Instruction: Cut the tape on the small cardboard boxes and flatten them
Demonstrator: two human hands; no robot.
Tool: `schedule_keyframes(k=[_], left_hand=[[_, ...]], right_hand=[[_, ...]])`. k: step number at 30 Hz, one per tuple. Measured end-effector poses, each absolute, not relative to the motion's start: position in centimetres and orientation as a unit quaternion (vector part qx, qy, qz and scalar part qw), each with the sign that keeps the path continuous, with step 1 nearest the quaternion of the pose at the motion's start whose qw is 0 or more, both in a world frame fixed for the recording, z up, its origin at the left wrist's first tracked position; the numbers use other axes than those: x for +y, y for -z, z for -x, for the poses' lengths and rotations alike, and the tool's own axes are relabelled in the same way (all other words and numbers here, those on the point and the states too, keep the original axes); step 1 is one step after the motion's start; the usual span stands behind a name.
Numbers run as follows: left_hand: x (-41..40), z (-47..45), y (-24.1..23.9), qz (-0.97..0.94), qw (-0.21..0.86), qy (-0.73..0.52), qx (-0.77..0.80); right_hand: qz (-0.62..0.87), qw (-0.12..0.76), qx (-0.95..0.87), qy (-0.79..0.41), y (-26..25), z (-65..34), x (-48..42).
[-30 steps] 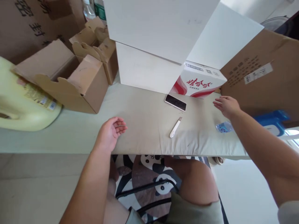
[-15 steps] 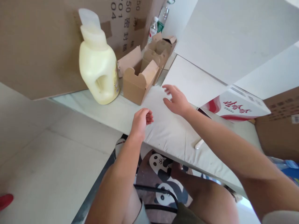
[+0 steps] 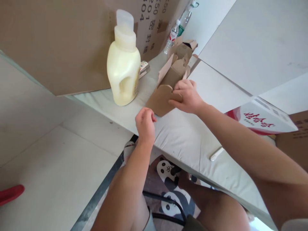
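While a brown carton (image 3: pixel 166 93) is gripped at its front flap by the right hand (image 3: pixel 186 96), the left hand (image 3: pixel 145 123), loosely curled and holding nothing, is seen just in front of it above the desk (image 3: pixel 183 138). The carton is tilted beside a cream jug (image 3: pixel 124 69).

Both arms are bare from the wrist up to near the shoulder, with no watch, ring or bracelet visible on the left hand (image 3: pixel 145 123) or the right hand (image 3: pixel 187 96). At the near right corner a pale grey short sleeve (image 3: pixel 295 224) covers the top of the right arm. Between the arms, near the bottom edge, there is olive-grey fabric of the shorts (image 3: pixel 192 224), and the knees are bare.
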State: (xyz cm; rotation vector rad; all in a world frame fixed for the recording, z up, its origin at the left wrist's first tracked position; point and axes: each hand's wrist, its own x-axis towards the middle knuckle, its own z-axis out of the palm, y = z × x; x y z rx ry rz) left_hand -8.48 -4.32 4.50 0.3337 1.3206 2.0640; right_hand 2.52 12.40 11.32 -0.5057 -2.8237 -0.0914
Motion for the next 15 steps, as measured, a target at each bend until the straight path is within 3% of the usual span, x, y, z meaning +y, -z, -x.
schedule_keyframes(k=[3, 6, 12, 15], left_hand=[[-4.5, 8.7, -4.1, -0.13, 0.234, -0.825, 0.498], [-4.2, 8.6, -3.7, -0.133, 0.22, -0.816, 0.518], [-2.6, 6.4, -2.8, -0.309, 0.37, -0.769, 0.42], [-1.7, 4.8, -2.3, -0.43, 0.373, -0.73, 0.378]], right_hand=[[0.191, 0.191, -0.962, 0.038, -12.2, -8.9, 8.2], [0.196, 0.237, -0.95, 0.05, -12.7, -16.3, 3.3], [0.316, 0.245, -0.917, -0.006, -9.5, -26.6, -2.7], [0.387, 0.283, -0.875, -0.075, -6.9, -27.4, -2.6]])
